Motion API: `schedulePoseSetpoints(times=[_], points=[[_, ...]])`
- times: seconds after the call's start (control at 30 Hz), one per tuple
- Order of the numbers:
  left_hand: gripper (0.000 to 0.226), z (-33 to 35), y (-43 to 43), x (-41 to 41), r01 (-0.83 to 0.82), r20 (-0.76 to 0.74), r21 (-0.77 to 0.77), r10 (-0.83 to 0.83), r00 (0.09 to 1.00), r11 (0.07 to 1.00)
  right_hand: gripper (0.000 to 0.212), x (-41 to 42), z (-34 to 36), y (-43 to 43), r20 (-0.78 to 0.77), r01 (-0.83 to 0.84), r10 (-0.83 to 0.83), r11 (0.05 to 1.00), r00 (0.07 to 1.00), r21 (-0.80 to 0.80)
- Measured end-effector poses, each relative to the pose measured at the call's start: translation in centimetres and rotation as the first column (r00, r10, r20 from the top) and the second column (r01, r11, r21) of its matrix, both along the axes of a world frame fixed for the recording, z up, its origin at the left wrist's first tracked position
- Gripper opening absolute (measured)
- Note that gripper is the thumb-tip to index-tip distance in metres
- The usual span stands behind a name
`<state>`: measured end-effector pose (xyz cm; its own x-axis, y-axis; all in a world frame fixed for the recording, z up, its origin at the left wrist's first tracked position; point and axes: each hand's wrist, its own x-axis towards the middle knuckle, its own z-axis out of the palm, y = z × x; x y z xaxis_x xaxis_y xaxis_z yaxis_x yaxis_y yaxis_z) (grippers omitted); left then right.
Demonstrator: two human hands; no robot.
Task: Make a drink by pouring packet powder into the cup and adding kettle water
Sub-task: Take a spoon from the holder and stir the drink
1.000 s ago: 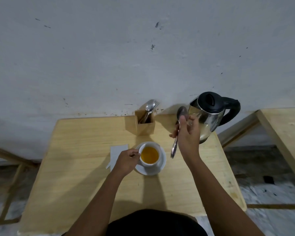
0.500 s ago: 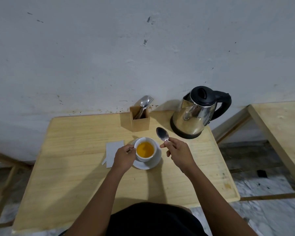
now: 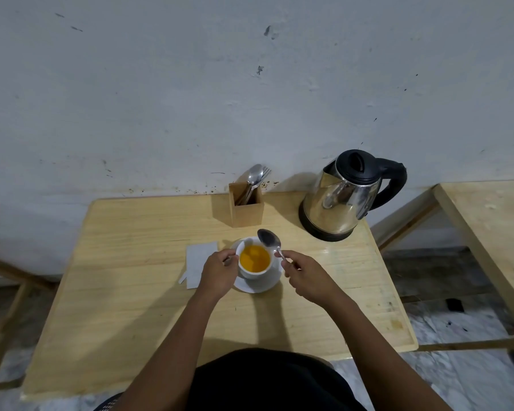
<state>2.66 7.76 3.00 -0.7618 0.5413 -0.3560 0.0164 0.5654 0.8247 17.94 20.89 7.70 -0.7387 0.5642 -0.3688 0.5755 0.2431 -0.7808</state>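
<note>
A white cup [image 3: 255, 272] holding orange liquid stands on a white saucer [image 3: 260, 285] in the middle of the wooden table [image 3: 137, 286]. My left hand [image 3: 218, 272] grips the cup at its left side. My right hand [image 3: 304, 275] holds a metal spoon [image 3: 270, 240] by its handle, bowl raised just above the cup's far right rim. The steel kettle [image 3: 343, 200] with a black lid and handle stands at the table's back right. A white packet [image 3: 198, 262] lies flat left of the cup, partly under my left hand.
A wooden cutlery holder [image 3: 246, 207] with spoons and a fork stands at the back by the wall. A second wooden table [image 3: 493, 229] is to the right, across a gap. The wall runs close behind the table.
My right hand came down from near the kettle to the cup's right side, bringing the spoon bowl close to the rim. The left hand stayed on the cup.
</note>
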Motion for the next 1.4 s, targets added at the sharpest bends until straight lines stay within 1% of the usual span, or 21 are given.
schedulePoseSetpoints(times=[0.1, 0.2, 0.27, 0.33, 0.4, 0.43, 0.5, 0.57, 0.67, 0.73, 0.9, 0.97, 1.03, 1.17, 1.27, 1.4], points=[[0.029, 0.0, 0.0, -0.2, 0.017, -0.003, 0.001, -0.017, 1.0, 1.0, 0.034, 0.4, -0.4, -0.3, 0.028, -0.086, 0.082, 0.985, 0.996, 0.148], [0.029, 0.0, 0.0, -0.3, 0.028, 0.003, -0.002, -0.028, 1.0, 1.0, 0.033, 0.3, -0.2, -0.4, 0.134, -0.094, 0.073, 0.984, 0.988, 0.153], [0.03, -0.1, -0.1, -0.4, 0.037, 0.006, -0.007, -0.037, 0.999, 0.999, 0.028, 0.3, -0.3, -0.3, 0.193, -0.124, 0.094, 0.98, 0.977, 0.154], [0.03, -0.2, -0.1, -0.5, 0.049, 0.004, -0.011, -0.049, 0.999, 0.999, 0.025, 0.2, -0.2, -0.2, 0.21, -0.143, 0.104, 0.974, 0.972, 0.178], [0.03, -0.2, -0.1, -0.6, 0.058, 0.001, -0.011, -0.058, 0.998, 0.998, 0.028, 0.2, 0.0, -0.1, 0.192, -0.13, 0.086, 0.964, 0.978, 0.231], [0.03, -0.2, -0.1, -0.6, 0.06, 0.001, -0.009, -0.06, 0.998, 0.998, 0.029, 0.2, 0.2, -0.1, 0.2, -0.139, 0.081, 0.945, 0.977, 0.298], [0.03, -0.1, -0.2, -0.6, 0.062, 0.003, -0.008, -0.062, 0.998, 0.998, 0.029, 0.1, 0.8, 0.0, 0.26, -0.207, 0.091, 0.862, 0.961, 0.463], [0.03, -0.1, -0.2, -0.7, 0.066, 0.004, -0.01, -0.066, 0.998, 0.998, 0.028, -0.2, 1.4, 0.0, 0.302, -0.256, 0.099, 0.803, 0.948, 0.539], [0.031, -0.1, -0.2, -0.7, 0.06, 0.012, -0.013, -0.06, 0.998, 0.998, 0.026, -0.7, 2.2, 0.2, 0.361, -0.302, 0.106, 0.781, 0.927, 0.546], [0.031, 0.0, -0.1, -0.6, 0.054, 0.014, -0.015, -0.053, 0.998, 0.998, 0.026, -1.1, 3.0, 0.5, 0.405, -0.361, 0.135, 0.748, 0.905, 0.557], [0.03, 0.0, -0.1, -0.6, 0.049, 0.012, -0.015, -0.049, 0.999, 0.999, 0.032, -2.8, 3.7, 0.8, 0.483, -0.531, 0.268, 0.629, 0.833, 0.567], [0.029, -0.1, -0.1, -0.6, 0.053, 0.009, -0.016, -0.053, 0.999, 0.998, 0.029, -3.8, 3.6, 0.6, 0.522, -0.593, 0.304, 0.563, 0.797, 0.577], [0.029, 0.0, -0.1, -0.6, 0.063, 0.0, -0.014, -0.063, 0.998, 0.998, 0.024, -4.8, 3.5, 0.4, 0.565, -0.625, 0.296, 0.526, 0.77, 0.576], [0.03, 0.2, -0.1, -0.6, 0.06, 0.006, -0.003, -0.06, 0.998, 0.998, 0.028, -6.3, 4.2, 0.7, 0.61, -0.638, 0.245, 0.493, 0.754, 0.591], [0.031, 0.4, -0.2, -0.6, 0.06, 0.016, -0.001, -0.06, 0.998, 0.998, 0.021, -6.8, 5.4, 0.8, 0.664, -0.683, 0.245, 0.481, 0.706, 0.55], [0.031, 0.4, -0.2, -0.6, 0.066, 0.011, 0.001, -0.066, 0.998, 0.998, 0.019, -6.9, 6.0, 0.5, 0.674, -0.703, 0.28, 0.501, 0.684, 0.505]])
